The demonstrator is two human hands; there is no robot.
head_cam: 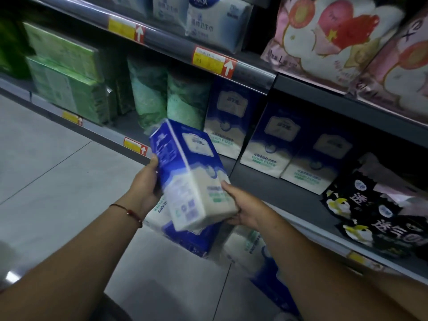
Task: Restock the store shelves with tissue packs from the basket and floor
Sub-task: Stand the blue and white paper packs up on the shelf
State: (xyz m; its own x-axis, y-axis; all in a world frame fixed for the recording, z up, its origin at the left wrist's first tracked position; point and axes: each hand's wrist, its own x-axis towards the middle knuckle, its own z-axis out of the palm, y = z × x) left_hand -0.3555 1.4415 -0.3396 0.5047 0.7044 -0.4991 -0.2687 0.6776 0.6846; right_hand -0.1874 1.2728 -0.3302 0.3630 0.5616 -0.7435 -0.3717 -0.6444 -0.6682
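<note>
A: Item 1, your left hand [148,184]. State?

B: Wrapped round the left side of a blue-and-cream tissue pack [192,174], thumb up on the blue end, fingers hidden behind. Red cord bracelet [128,213] on that wrist.

A: Item 2, right hand [240,205]?

B: Cupped on the pack's cream lower end, fingers curled under the corner, thumb on the front face. So you've got it in both hands, tilted, blue end up and pointing at the shelves, held above the floor and in front of the lower shelf [289,200].

A: Item 3, stock under your hands?

B: More packs, same blue/cream print, lying on the tiled floor [58,170]: one [185,237] right below the held pack, another [250,249] by your right forearm. Count past that: can't tell, blurred.

A: Item 4, shelf contents?

B: Lower shelf, l. to r.: green packs [67,72], pale green rolls [166,96], upright blue/cream packs [266,142] matching yours, then black printed packs [375,209]. Upper shelf [250,72]: white packs [213,22], pink-and-white packs [335,38]. Yellow/red price tags [214,61] along the shelf edges.
</note>
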